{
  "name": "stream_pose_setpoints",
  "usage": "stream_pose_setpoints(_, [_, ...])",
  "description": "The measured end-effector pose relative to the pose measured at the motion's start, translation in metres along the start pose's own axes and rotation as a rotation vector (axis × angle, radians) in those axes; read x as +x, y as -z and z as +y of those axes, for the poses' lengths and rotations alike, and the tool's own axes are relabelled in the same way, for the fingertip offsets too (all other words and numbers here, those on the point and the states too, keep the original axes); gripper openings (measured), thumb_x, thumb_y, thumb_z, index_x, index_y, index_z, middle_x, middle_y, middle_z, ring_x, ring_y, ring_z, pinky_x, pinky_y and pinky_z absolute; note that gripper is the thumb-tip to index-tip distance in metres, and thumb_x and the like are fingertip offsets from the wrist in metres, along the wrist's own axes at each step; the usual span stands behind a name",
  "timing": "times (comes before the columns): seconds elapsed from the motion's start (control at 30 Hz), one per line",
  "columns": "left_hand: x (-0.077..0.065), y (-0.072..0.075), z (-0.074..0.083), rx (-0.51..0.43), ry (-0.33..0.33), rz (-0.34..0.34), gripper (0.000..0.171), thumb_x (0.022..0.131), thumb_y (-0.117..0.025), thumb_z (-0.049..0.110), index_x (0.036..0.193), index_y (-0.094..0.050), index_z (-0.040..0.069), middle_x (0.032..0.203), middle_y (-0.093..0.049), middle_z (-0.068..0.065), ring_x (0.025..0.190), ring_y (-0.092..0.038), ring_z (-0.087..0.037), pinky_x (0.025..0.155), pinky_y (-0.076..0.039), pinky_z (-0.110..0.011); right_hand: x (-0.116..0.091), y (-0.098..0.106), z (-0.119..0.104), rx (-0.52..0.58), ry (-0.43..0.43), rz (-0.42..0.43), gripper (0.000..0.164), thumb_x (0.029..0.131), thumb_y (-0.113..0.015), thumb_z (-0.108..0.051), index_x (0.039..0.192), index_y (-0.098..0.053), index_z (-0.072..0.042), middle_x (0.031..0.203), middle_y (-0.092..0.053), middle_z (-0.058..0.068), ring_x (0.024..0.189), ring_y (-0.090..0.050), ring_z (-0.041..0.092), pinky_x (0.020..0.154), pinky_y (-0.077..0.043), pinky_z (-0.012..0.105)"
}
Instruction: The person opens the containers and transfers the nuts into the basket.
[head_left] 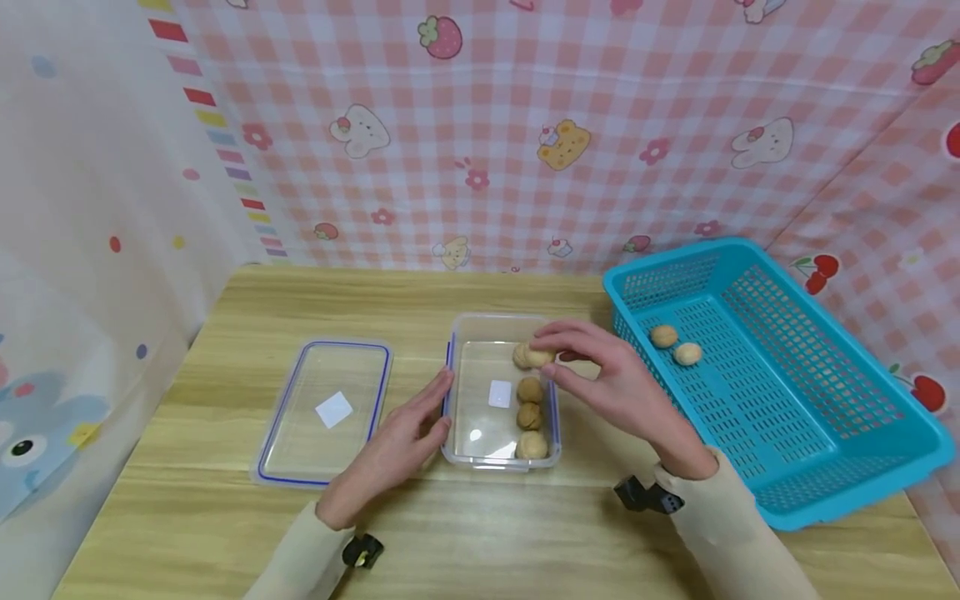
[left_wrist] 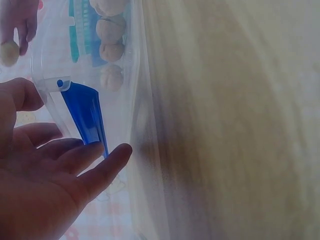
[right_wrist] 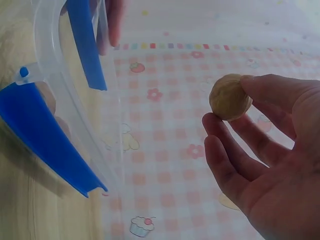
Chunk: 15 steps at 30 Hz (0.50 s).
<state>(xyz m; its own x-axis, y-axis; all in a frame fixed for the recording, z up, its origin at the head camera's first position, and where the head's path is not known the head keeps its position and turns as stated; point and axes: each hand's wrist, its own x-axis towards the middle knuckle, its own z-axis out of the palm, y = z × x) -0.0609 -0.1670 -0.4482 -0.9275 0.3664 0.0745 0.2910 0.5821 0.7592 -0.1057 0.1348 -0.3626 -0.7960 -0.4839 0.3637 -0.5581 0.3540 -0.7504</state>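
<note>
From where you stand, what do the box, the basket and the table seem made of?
Box: likely clear, glossy plastic, see-through with glints.
Basket: probably moulded plastic, smooth blue, with rows of slots.
Table: perhaps wood, perhaps laminate; grain shows, softly shiny.

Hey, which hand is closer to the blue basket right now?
The right hand. It holds a walnut over the right side of the clear container, left of the blue basket. The left hand is farther away, at the container's left side.
</note>
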Motion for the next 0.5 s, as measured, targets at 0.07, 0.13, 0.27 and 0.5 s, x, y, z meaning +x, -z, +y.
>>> stream_pose_setpoints(0.07, [0.0, 0.0, 0.0, 0.0, 0.0, 0.001, 0.062, 0.104, -0.06, 0.011, 0.159, -0.032, 0.003, 0.167, -0.028, -0.012, 0.151, -0.031, -0.03, 0.122, -0.028, -0.045, -0.005, 0.003, -0.001, 0.008, 0.014, 0.024, 0.031, 0.094, -0.073, 0.001, 0.122, -0.075, -0.012, 0.132, -0.066, 0.004, 0.119, -0.063, 0.019, 0.097, -0.058, 0.033])
stream_pose_setpoints(0.13, [0.0, 0.0, 0.0, 0.001, 0.0, 0.002, 0.062, 0.103, -0.06, 0.01, 0.159, -0.032, 0.003, 0.167, -0.028, -0.012, 0.151, -0.031, -0.03, 0.122, -0.027, -0.045, -0.009, 0.007, -0.002, 0.007, 0.021, 0.038, 0.033, 0.094, -0.072, 0.004, 0.122, -0.074, -0.011, 0.131, -0.066, 0.004, 0.118, -0.062, 0.018, 0.097, -0.058, 0.03])
stream_pose_setpoints(0.27, [0.0, 0.0, 0.001, 0.007, 0.011, -0.002, 0.062, 0.104, -0.059, 0.011, 0.159, -0.032, 0.003, 0.167, -0.027, -0.011, 0.151, -0.03, -0.029, 0.122, -0.027, -0.045, -0.015, 0.016, -0.01, -0.017, 0.02, 0.057, 0.034, 0.093, -0.072, 0.006, 0.123, -0.074, -0.01, 0.131, -0.066, 0.005, 0.119, -0.061, 0.017, 0.096, -0.056, 0.022])
stream_pose_setpoints(0.5, [0.001, 0.0, 0.002, 0.011, 0.02, -0.005, 0.062, 0.104, -0.059, 0.01, 0.159, -0.033, 0.003, 0.167, -0.027, -0.011, 0.151, -0.031, -0.029, 0.122, -0.028, -0.045, -0.024, 0.036, -0.022, -0.153, 0.022, 0.092, 0.037, 0.091, -0.076, 0.003, 0.125, -0.074, -0.012, 0.131, -0.067, 0.001, 0.119, -0.06, 0.016, 0.092, -0.05, 0.016])
